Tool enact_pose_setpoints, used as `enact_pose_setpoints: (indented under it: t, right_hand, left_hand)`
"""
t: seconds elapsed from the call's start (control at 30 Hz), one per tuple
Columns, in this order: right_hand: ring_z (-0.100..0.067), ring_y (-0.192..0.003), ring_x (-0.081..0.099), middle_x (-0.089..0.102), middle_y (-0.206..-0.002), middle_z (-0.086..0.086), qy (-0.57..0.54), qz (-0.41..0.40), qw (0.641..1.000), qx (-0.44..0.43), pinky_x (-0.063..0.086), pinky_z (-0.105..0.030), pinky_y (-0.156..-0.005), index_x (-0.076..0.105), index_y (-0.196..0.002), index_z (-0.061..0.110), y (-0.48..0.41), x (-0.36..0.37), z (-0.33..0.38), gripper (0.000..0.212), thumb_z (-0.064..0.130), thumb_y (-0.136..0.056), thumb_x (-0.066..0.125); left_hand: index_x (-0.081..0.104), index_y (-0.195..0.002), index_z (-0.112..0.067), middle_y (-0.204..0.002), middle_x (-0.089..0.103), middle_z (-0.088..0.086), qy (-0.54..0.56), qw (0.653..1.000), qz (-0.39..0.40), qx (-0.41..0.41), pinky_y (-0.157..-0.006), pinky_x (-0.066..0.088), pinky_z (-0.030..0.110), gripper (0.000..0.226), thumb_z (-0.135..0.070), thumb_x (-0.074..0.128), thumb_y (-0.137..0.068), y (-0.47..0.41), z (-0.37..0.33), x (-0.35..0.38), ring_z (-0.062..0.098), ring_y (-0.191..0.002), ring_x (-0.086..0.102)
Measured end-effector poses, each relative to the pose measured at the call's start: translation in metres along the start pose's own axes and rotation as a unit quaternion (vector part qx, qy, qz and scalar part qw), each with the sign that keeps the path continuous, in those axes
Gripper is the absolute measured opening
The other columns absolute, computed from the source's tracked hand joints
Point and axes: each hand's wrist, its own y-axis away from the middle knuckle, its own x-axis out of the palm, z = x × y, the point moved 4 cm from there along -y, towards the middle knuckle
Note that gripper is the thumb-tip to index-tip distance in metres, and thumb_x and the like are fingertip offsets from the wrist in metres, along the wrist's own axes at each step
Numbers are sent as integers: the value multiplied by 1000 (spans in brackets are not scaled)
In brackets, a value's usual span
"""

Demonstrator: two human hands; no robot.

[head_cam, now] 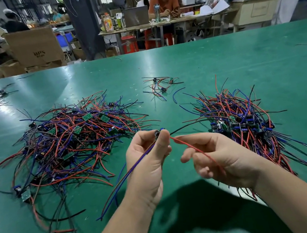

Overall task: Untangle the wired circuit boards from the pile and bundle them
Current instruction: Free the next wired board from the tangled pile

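the only container i can see is a cardboard box (35, 46) at eleven o'clock, beyond the green table (220, 58); what it holds is hidden. my left hand (148, 164) pinches a small circuit board (157, 134) between thumb and fingertips, above the table's middle. its blue wires (136, 164) trail toward seven o'clock, its black wire (188, 124) runs toward three, and its red wire (185, 144) passes into my right hand (220, 158), whose fingers curl round it. the tangled pile (72, 146) lies at nine o'clock, a gathered heap (247, 123) at three.
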Motion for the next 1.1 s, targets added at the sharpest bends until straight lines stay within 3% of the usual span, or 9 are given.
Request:
enact_pose_setpoints:
  t: [0.17,0.23,0.33,0.5,0.6,0.67,0.8,0.97,1.1]
  right_hand:
    - [-9,-67,53,63,-82,-1,99,-22,993,-67,46,-17,-64,64,-118,26,-5,10,-3,66,-6,-61,72]
    - [-8,-58,47,59,-70,-2,51,-68,991,-100,41,-15,-56,73,-105,20,-8,10,-1,58,-7,-54,79]
    - [-6,-50,46,59,-62,-1,-25,-122,988,-96,39,-12,-49,79,-84,16,-7,7,2,21,22,-66,69]
    - [-3,-46,50,61,-61,-2,-124,-187,971,-78,44,-11,-46,76,-66,10,-6,-7,11,15,17,-69,62]
    - [-5,-49,51,63,-64,-5,-54,-193,978,-62,45,-13,-48,75,-66,9,-3,-14,14,12,13,-67,64]
    - [-8,-51,51,63,-63,-5,51,-186,980,-46,42,-17,-49,72,-68,9,-1,-14,12,7,12,-71,66]
    - [-7,-49,50,60,-56,-3,270,-208,939,-35,40,-17,-49,69,-77,7,-1,-17,10,11,5,-86,64]
    - [-6,-46,53,60,-57,-4,134,-305,942,-31,41,-14,-44,69,-77,2,6,-43,27,7,7,-81,66]
    - [-6,-48,56,64,-62,-3,19,-351,935,-52,44,-14,-44,68,-85,0,11,-58,33,5,-1,-80,65]
  left_hand:
    - [54,-73,-14,-57,55,-1,58,997,-20,-44,-64,54,29,72,-46,95,-23,1,10,0,9,-48,53]
    - [51,-77,-11,-58,58,-3,-13,1000,-11,7,-63,55,24,72,-45,94,-31,4,12,5,7,-50,55]
    - [53,-79,-10,-61,61,-8,-124,990,9,63,-60,46,17,48,-30,87,-50,10,14,10,3,-56,55]
    - [71,-88,-21,-88,74,2,-222,962,131,91,-75,53,20,22,-4,70,-73,13,8,15,12,-80,69]
    - [76,-82,-16,-81,75,4,-183,976,114,12,-67,56,23,9,-11,76,-74,9,6,14,14,-72,70]
    - [73,-82,-9,-74,73,8,-178,980,76,-38,-61,56,24,25,-19,82,-60,8,10,8,14,-63,68]
    - [70,-86,2,-71,71,15,-236,962,46,-130,-57,55,23,20,1,79,-68,8,18,2,14,-57,65]
    - [72,-67,-6,-69,70,14,-262,919,148,-255,-53,55,24,13,6,76,-70,13,17,5,17,-55,67]
    - [71,-71,-5,-67,69,12,-298,880,222,-298,-54,53,22,12,6,76,-71,20,16,6,16,-56,67]
